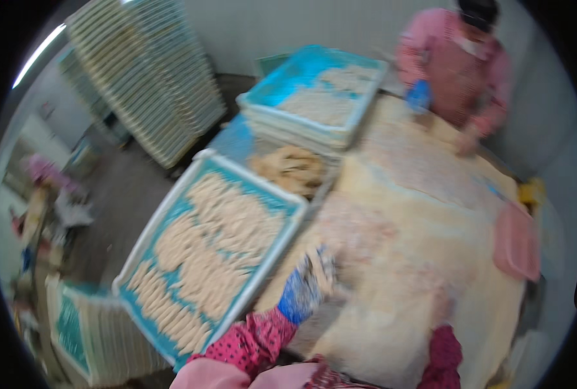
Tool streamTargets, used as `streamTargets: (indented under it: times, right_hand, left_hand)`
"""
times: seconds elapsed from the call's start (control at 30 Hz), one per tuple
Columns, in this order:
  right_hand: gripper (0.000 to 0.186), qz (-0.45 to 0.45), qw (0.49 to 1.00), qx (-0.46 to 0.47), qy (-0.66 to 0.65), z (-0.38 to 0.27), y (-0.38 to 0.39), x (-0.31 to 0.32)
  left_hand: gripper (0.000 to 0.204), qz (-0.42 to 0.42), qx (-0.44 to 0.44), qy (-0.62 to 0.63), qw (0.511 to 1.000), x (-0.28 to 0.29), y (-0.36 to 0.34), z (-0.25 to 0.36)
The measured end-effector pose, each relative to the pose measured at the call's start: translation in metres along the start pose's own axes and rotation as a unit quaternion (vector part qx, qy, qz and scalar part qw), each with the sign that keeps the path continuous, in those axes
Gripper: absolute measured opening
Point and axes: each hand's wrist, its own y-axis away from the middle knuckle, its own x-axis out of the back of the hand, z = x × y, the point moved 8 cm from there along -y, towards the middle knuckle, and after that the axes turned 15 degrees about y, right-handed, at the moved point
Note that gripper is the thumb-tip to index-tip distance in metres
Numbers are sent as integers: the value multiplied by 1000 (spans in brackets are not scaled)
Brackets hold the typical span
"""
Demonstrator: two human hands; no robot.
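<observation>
My left hand [306,285], in a flour-dusted blue glove, is beside the right edge of a white tray [277,264] with a turquoise lining. Its fingers are closed around pale coated strips [323,275], which are blurred. Rows of similar floury strips [201,256] lie in the tray. My right hand [443,306] is low over the table, near a patch of pale floured pieces [424,280]. Motion smears its fingers, so their position is hidden. Another patch of floured pieces [356,230] lies farther off on the flour-covered table [373,324].
Across the table a co-worker [460,71] handles floured pieces. Stacked trays [301,117] stand at the back, beside a container of tan pieces [292,168]. A pink basket [517,243] is on the right. Tall tray stacks [146,78] and lower ones [110,337] stand left.
</observation>
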Motion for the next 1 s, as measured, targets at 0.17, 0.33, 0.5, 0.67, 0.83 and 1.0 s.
streamTargets:
  times: [0.17, 0.33, 0.5, 0.67, 0.83, 1.0]
  right_hand:
    - [15, -66, 996, -6, 54, 4, -7, -15]
    - [16, -128, 991, -35, -21, 6, -10, -37]
    - [17, -126, 991, -30, 35, 20, -13, -15]
    - [20, -127, 984, -111, -51, 38, -7, -15]
    - [17, -46, 921, -319, -219, 42, -6, 22]
    - [12, -52, 947, -200, -248, -8, 17, 36]
  left_hand:
    - [40, 32, -458, -532, 711, -140, 89, 238]
    - [48, 183, -544, -649, 499, -157, 263, 509]
    - [51, 309, -358, -663, 581, -131, 196, 483]
    - [46, 366, -311, -726, 493, -153, 250, 479]
    - [53, 362, -260, -876, 183, -177, 290, 439]
    - [45, 372, -309, -875, -13, -162, 302, 442]
